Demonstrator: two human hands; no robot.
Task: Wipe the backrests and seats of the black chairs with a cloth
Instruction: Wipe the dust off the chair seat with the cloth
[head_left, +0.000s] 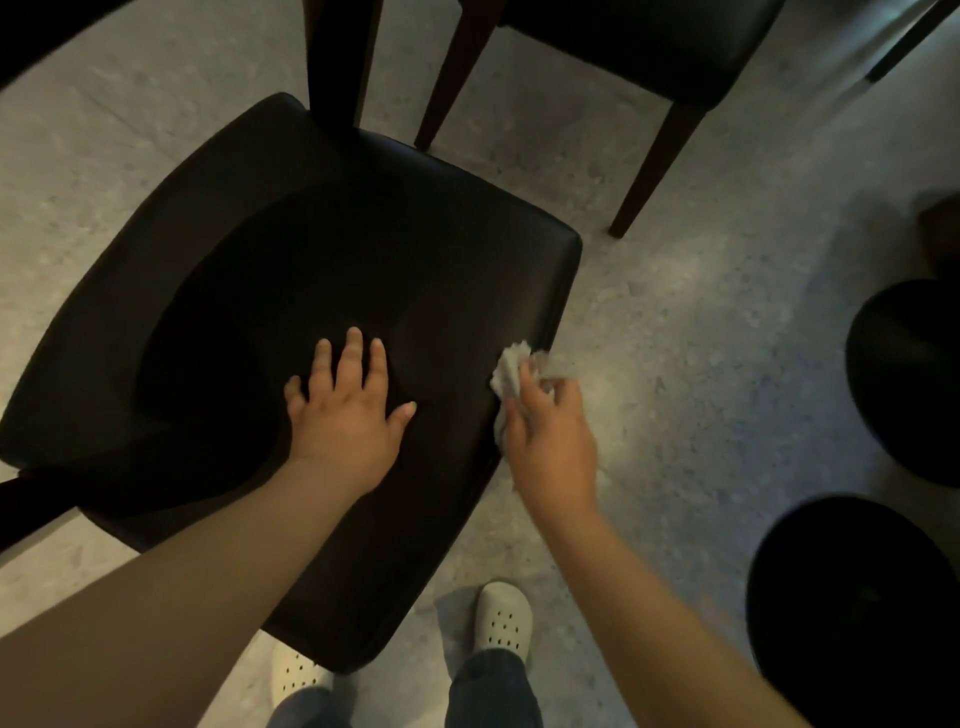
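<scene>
A black padded chair (322, 249) fills the middle of the head view, seen from above, its backrest curving along the left side. My left hand (345, 415) lies flat on the seat with fingers spread. My right hand (550, 436) grips a crumpled white cloth (511, 371) at the seat's right edge, the cloth touching the rim. A second black chair (649, 47) stands at the top, only its seat and legs showing.
Dark wooden chair legs (654, 166) stand on the speckled grey floor (701, 322) beyond the seat. Two round black stools (852, 597) sit at the right edge. My feet in white perforated clogs (504, 618) are below the chair's front corner.
</scene>
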